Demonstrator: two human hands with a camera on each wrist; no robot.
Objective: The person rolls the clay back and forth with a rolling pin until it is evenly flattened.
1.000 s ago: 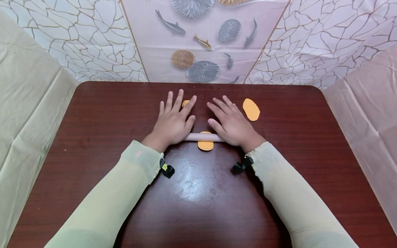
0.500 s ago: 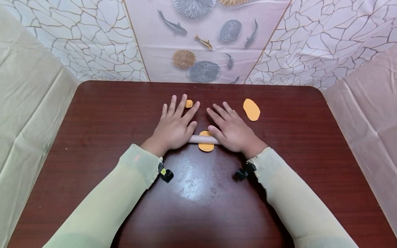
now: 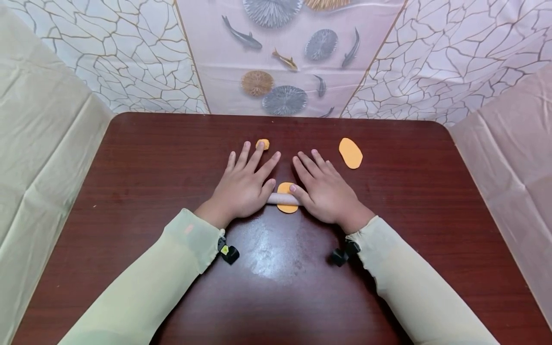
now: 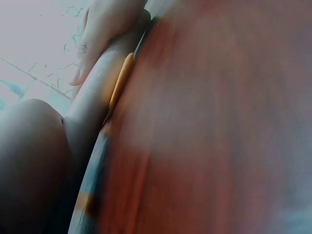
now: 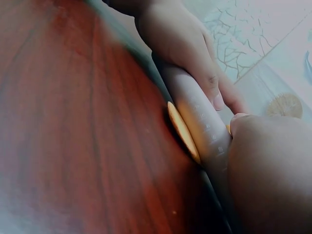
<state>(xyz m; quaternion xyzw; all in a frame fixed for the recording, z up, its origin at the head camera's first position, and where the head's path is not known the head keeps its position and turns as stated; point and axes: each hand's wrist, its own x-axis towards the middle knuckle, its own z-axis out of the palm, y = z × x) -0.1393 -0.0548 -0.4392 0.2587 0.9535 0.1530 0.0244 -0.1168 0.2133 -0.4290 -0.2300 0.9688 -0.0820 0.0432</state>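
Note:
A pale rolling pin [image 3: 280, 199] lies crosswise over a flat orange piece of dough [image 3: 287, 209] at the middle of the table. On the pin's left end rests my left hand [image 3: 241, 191], palm down with fingers spread and straight. My right hand [image 3: 325, 194] presses the other end, its fingers extended forward and the thumb over the dough. Both palms hide the pin's ends. Printed marks run along the rolling pin [image 5: 207, 122] in the right wrist view, where the dough [image 5: 183, 131] shows as a thin sheet under it. The left wrist view also shows the dough's edge [image 4: 122, 80].
A small orange lump of dough [image 3: 265, 143] sits just beyond my left fingertips. Farther right lies another flattened orange dough piece [image 3: 350, 153]. The dark red wooden table [image 3: 276, 297] ends at a patterned cloth backdrop [image 3: 233, 86], with plain cloth at both sides.
Both hands have drawn back toward the body, rolling the pin nearer over the dough. The small lump shows more clearly beyond the left fingers. The far right dough piece stays put.

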